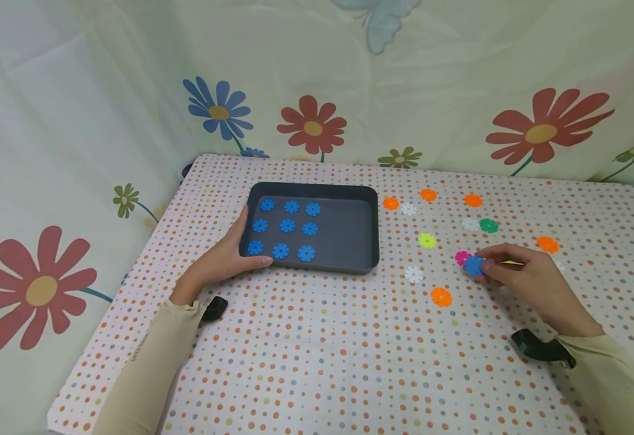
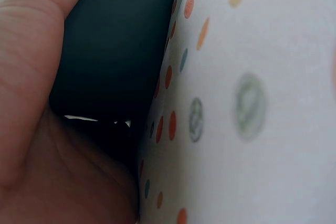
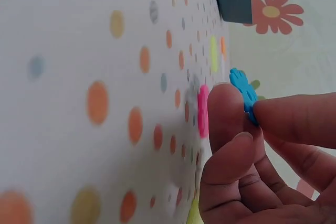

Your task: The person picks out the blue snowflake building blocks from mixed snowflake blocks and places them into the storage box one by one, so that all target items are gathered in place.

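Note:
A dark grey tray holds several blue notched discs, flower-like, in three rows. My left hand rests against its near left corner, thumb along the front wall and fingers along the left side. The left wrist view shows the tray's dark wall beside the thumb. Off to the right, my right hand pinches one blue notched disc between thumb and fingers. In the right wrist view this blue disc stands edge-on, above the table. A pink disc lies just beyond it, partly covered.
Right of the tray, loose discs lie scattered: orange, white, yellow and green among them. Another yellow piece is partly hidden under the right hand. A flowered curtain hangs behind the dotted tablecloth.

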### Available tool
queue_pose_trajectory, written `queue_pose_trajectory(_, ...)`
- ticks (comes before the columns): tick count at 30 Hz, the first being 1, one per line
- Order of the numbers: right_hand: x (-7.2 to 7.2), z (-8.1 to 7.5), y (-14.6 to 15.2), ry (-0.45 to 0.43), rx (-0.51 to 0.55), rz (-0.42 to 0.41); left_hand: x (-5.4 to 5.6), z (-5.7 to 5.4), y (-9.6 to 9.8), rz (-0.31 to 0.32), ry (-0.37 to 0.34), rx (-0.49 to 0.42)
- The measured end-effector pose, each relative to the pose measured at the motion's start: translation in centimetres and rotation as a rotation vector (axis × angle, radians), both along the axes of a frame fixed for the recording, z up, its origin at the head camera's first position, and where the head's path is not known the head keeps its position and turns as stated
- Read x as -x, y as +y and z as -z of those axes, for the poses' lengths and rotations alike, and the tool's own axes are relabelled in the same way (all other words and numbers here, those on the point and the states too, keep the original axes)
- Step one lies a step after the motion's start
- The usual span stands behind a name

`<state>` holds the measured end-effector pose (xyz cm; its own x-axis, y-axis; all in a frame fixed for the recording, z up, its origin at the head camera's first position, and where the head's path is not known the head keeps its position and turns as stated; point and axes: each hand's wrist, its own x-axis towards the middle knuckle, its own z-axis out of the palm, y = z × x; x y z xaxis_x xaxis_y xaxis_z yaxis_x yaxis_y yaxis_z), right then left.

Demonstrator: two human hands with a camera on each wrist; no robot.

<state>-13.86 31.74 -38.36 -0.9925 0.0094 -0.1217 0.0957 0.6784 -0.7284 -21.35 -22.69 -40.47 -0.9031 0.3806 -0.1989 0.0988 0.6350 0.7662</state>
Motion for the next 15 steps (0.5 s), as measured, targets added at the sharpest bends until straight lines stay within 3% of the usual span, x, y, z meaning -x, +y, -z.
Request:
queue_pose_trajectory(10, 0.8, -0.5, -1.9, 0.042, 0.028, -0.011, 0.1, 0.2, 0.0, 0.000, 0.009, 0.001)
queue_pose_trajectory(15, 1.2, -0.7, -3.0, 0.014, 0.074, -0.025, -0.1, 0.0, 0.1, 0.001, 0.002, 0.007)
